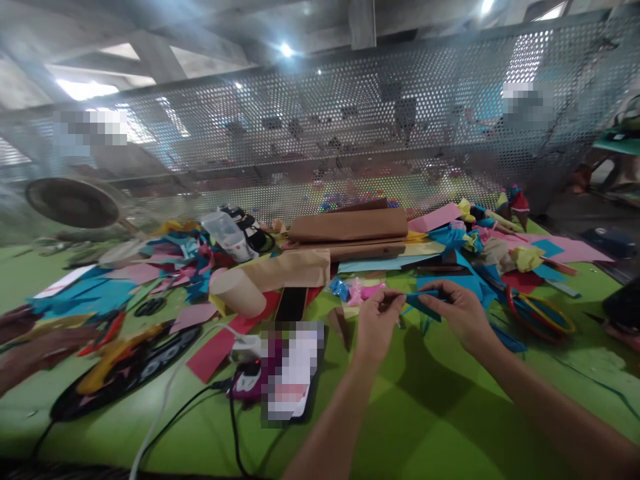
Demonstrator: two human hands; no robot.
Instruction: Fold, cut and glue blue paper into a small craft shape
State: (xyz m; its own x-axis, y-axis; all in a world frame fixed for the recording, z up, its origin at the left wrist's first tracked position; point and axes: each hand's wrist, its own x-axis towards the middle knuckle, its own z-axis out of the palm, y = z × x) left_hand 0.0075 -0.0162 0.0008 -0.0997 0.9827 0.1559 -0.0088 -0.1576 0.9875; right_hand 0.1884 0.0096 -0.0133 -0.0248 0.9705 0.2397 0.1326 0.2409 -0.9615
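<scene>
Between my two hands a small piece of folded blue paper (424, 304) is held above the green table. My left hand (376, 319) pinches its left end with thumb and fingers. Its right end is gripped by my right hand (457, 312), thumb in front and fingers behind. Just left of my left hand a brown paper cone (340, 325) rests on the table. Small blue and pink wrapped bits (356, 291) lie behind my left hand. More blue paper (470, 283) is spread behind my right hand.
A phone (295, 373) and a purple power strip (245, 383) with cables lie left of my arms. Brown paper rolls (350, 227) stand at the back. Scissors (543, 313) with red and yellow handles are at right. Another person's hands (45, 343) are at far left.
</scene>
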